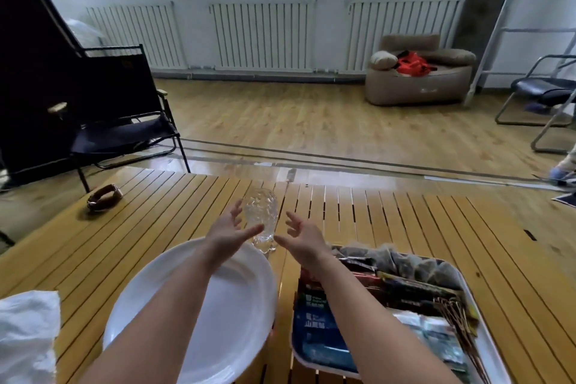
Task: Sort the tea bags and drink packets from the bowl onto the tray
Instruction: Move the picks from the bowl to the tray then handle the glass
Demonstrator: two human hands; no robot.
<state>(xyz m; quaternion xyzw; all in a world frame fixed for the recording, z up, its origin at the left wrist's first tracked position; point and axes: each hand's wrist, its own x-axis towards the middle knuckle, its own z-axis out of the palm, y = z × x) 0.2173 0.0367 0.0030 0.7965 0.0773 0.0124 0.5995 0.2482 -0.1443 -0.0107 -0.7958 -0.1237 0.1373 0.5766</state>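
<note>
Head view: both forearms reach out over a slatted wooden table (405,221), and both hands hang in the air with fingers spread and loosely bent, holding nothing. The left hand (227,232) sits above the far rim of a white bowl (224,315), which shows only its bare inside. The right hand (304,241) hovers just beyond the near-left corner of a white tray (486,349). Between the two hands, a little farther out, a clear textured glass (261,218) stands on the table; neither hand touches it. The drink packets (321,330) and tea bags (389,259) lie in the tray, dark packets side by side (their print is too blurred to read). A watch (104,196) lies at the far left of the table, and crumpled white plastic (28,337) sits at its near-left edge.
</note>
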